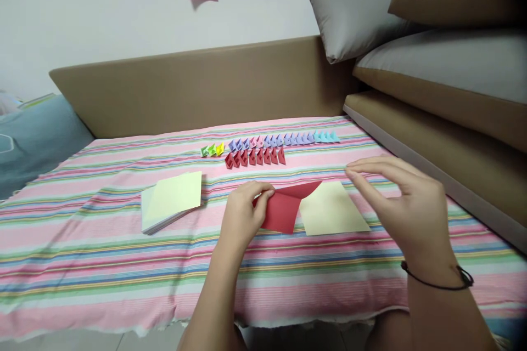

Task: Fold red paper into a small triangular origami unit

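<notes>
My left hand (pixel 244 214) pinches the left edge of a partly folded red paper sheet (pixel 286 208) that lies on the striped cloth (pixel 102 263). My right hand (pixel 401 205) hovers just right of it, fingers stretched out and apart, holding nothing. A single pale yellow sheet (pixel 333 211) lies under and right of the red paper, below my right fingertips. A black cord sits round my right wrist.
A stack of pale yellow sheets (pixel 171 200) lies to the left. Rows of small folded paper pieces, green (pixel 212 149), purple and blue (pixel 288 139) and red (pixel 255 157), sit further back. Sofa cushions (pixel 436 66) rise at the right; a backrest (pixel 197 85) runs behind.
</notes>
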A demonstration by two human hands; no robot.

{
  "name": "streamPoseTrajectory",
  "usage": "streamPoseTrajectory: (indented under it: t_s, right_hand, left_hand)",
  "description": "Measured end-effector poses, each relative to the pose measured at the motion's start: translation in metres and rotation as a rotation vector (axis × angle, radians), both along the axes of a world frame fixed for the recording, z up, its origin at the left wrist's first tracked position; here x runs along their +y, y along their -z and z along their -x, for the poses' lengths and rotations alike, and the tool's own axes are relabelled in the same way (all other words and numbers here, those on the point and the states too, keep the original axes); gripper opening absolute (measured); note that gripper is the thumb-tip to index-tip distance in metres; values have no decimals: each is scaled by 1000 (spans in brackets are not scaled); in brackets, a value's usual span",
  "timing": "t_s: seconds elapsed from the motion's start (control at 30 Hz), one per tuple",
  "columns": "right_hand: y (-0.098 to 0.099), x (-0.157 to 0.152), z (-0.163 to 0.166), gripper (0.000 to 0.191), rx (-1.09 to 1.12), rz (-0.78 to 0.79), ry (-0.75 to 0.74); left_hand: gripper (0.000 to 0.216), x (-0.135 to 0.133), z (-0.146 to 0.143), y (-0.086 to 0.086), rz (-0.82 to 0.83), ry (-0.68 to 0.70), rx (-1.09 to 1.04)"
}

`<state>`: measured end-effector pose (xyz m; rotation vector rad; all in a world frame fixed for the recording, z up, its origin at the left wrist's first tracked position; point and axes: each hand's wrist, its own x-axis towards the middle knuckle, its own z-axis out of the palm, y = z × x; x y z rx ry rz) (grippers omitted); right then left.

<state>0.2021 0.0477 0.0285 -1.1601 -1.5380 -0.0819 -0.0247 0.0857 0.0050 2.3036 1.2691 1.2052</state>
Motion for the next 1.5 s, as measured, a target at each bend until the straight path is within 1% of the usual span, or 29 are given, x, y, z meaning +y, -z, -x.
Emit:
streamPoseTrajectory:
  t_s: [0.03, 0.1, 0.13, 0.2, 0.27, 0.37, 0.43, 0.5, 0.63, 0.7, 0.77, 0.83, 0.87, 0.93, 1.0, 1.1, 1.23, 1.3, 1.37, 1.43, 1.5]
  right_hand:
    - [0, 0, 5, 8, -81, -8, -26]
    - [2, 1, 20, 12, -269, 16, -102]
    - [4, 2, 29, 13, -362, 46, -113]
    - [9, 3, 46, 15, -480, 154, -55]
    - [14, 5, 57, 20, -529, 265, -9]
    - [17, 6, 61, 22, -510, 320, -14]
    - [18, 7, 52, 21, -489, 317, -32]
    - [17, 8, 36, 18, -482, 310, -19]
    - [14, 8, -5, 10, -423, 288, 136]
    - [11, 5, -15, 11, -415, 290, 150]
    - [8, 3, -10, 11, -418, 229, 71]
    - [7, 2, 7, 13, -451, 206, -55]
    - [7, 2, 18, 13, -459, 219, -84]
    - [9, 3, 36, 14, -506, 294, -113]
    - [11, 4, 44, 19, -525, 359, -111]
    - [14, 7, 33, 17, -501, 374, -78]
    - [15, 9, -5, 13, -441, 336, -28]
    - [14, 8, -21, 10, -407, 304, 44]
    - [11, 6, -26, 8, -392, 267, 114]
    - [9, 4, -18, 11, -407, 232, 67]
    - [7, 3, -2, 16, -436, 232, -47]
  left_hand:
    - [18, -1, -2, 0, -8, 3, 31]
    - [17, -3, -7, 1, -42, 19, 114]
    - [17, -4, -10, 1, -61, 27, 158]
    - [16, -6, -16, 1, -90, 32, 234]
    - [16, -8, -20, 2, -110, 28, 281]
    - [16, -8, -21, 1, -136, 29, 307]
    - [16, -7, -18, 0, -154, 33, 314]
    - [16, -5, -10, -1, -169, 13, 326]
    - [16, -1, 7, -5, -170, -104, 328]
    - [15, 0, 10, -5, -164, -128, 315]
    - [14, -1, 6, -5, -154, -103, 312]
    - [15, -4, -2, -3, -141, -46, 314]
    - [15, -5, -6, -2, -134, -20, 313]
    - [15, -7, -13, 0, -119, 15, 306]
    - [16, -8, -16, 1, -105, 36, 293]
    - [16, -8, -14, 0, -97, 58, 263]
    - [15, -4, -4, -2, -102, 28, 244]
    - [15, -3, 0, -3, -107, -10, 243]
    - [14, -2, 1, -3, -109, -31, 246]
    - [15, -4, -2, -3, -111, -9, 252]
    - [16, -5, -8, -2, -115, 41, 259]
